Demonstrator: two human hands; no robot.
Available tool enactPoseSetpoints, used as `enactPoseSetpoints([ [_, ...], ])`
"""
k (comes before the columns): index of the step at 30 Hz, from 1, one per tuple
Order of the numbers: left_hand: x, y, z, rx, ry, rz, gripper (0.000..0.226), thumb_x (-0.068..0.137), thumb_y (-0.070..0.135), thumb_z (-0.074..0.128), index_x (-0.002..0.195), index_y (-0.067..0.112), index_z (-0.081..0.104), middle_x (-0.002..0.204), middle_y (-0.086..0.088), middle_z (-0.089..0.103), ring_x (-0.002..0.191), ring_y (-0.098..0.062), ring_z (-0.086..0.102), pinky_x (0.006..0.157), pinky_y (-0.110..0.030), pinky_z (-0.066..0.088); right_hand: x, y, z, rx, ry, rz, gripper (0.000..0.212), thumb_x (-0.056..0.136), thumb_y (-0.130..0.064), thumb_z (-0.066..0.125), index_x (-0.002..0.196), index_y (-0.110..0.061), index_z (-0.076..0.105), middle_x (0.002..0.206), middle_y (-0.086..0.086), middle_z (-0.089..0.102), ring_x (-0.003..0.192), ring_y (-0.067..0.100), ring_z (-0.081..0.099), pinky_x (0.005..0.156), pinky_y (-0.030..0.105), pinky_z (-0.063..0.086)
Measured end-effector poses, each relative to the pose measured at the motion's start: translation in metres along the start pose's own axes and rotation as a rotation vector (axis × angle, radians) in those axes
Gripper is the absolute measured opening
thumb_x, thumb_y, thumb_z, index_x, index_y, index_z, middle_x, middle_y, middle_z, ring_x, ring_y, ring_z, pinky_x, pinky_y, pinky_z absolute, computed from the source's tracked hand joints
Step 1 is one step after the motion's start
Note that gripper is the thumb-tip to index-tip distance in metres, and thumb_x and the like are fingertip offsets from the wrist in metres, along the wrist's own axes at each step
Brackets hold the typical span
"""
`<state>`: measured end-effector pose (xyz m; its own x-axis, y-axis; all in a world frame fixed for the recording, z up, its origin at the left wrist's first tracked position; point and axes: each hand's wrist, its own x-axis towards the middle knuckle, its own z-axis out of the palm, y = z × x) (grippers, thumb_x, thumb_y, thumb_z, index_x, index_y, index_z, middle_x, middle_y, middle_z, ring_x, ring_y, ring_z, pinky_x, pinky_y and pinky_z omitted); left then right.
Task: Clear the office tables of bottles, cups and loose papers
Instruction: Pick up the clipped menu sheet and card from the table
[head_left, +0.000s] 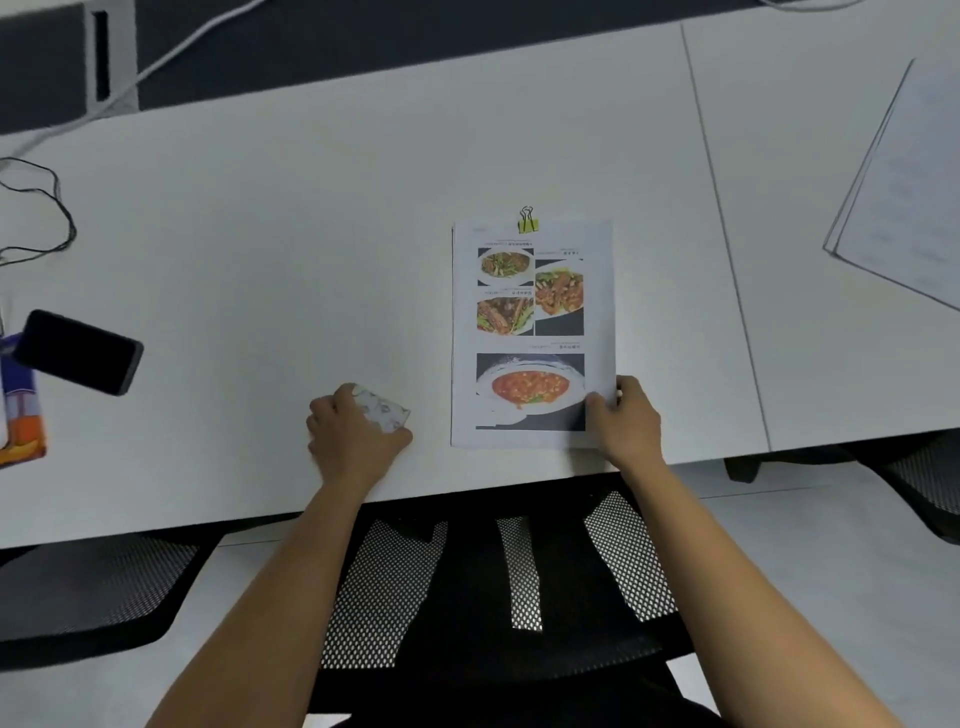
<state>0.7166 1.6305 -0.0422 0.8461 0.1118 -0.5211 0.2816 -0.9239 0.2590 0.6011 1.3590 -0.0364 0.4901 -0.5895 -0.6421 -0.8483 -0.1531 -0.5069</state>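
A clipped stack of papers (530, 332) with food photos lies flat on the white table (311, 218), a yellow binder clip (528, 223) on its far edge. My right hand (626, 421) pinches the stack's near right corner. My left hand (353, 436) rests on the table to the left of the papers, closed around a small patterned packet (384, 410) that sticks out between thumb and fingers. A second sheaf of white paper (904, 192) lies at the far right on the neighbouring table.
A black phone (78, 351) lies at the left, partly over a purple-and-orange carton (21, 410). Black and white cables (47, 208) run along the far left. A black mesh chair (498, 582) stands below the table's near edge, with other chairs at both sides.
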Motion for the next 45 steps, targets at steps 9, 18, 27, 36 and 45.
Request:
enactPoseSetpoints([
  [9,-0.057,0.030,-0.076,-0.618,0.007,0.196,0.046,0.075,0.014,0.083,0.098,0.030,0.046,0.091,0.015,0.053,0.071,0.010,0.056,0.064,-0.019,0.042,-0.077,-0.029,-0.038,0.427,0.215,-0.185,0.025,0.101,-0.022,0.046,0.123,-0.022,0.055,0.091,0.002,0.070,0.058,0.013,0.064,0.046,0.029,0.054],
  [18,-0.127,0.086,-0.113,-0.943,-0.273,0.464,0.050,0.085,0.024,0.076,0.127,0.026,0.049,0.116,0.010,0.062,0.103,-0.004,0.062,0.083,-0.021,0.049,-0.224,0.019,-0.082,0.808,0.620,-0.170,0.021,0.102,-0.019,0.050,0.106,-0.038,0.059,0.086,0.000,0.071,0.053,0.013,0.055,0.041,0.030,0.046],
  [27,-0.269,0.169,-0.070,-0.794,-0.661,0.799,0.043,0.094,0.000,0.051,0.129,0.025,0.049,0.119,0.001,0.062,0.107,-0.015,0.063,0.089,-0.032,0.051,-0.360,0.141,-0.111,1.005,1.133,0.007,0.017,0.102,-0.021,0.051,0.110,-0.032,0.060,0.099,-0.005,0.072,0.062,0.011,0.061,0.043,0.029,0.047],
  [36,-0.468,0.201,0.043,-0.658,-0.884,0.961,0.045,0.094,-0.005,0.045,0.128,0.024,0.051,0.109,0.005,0.062,0.097,-0.013,0.065,0.072,-0.025,0.057,-0.446,0.298,-0.146,1.209,1.435,0.152,0.021,0.102,-0.022,0.051,0.107,-0.040,0.060,0.093,-0.011,0.071,0.064,0.009,0.061,0.044,0.029,0.045],
  [45,-0.615,0.248,0.148,-0.675,-0.908,1.010,0.045,0.094,-0.005,0.050,0.119,0.032,0.056,0.111,0.005,0.067,0.112,-0.022,0.064,0.101,-0.053,0.048,-0.467,0.449,-0.246,1.267,1.442,0.184,0.016,0.103,-0.021,0.050,0.109,-0.031,0.061,0.093,0.000,0.072,0.060,0.009,0.058,0.044,0.029,0.042],
])
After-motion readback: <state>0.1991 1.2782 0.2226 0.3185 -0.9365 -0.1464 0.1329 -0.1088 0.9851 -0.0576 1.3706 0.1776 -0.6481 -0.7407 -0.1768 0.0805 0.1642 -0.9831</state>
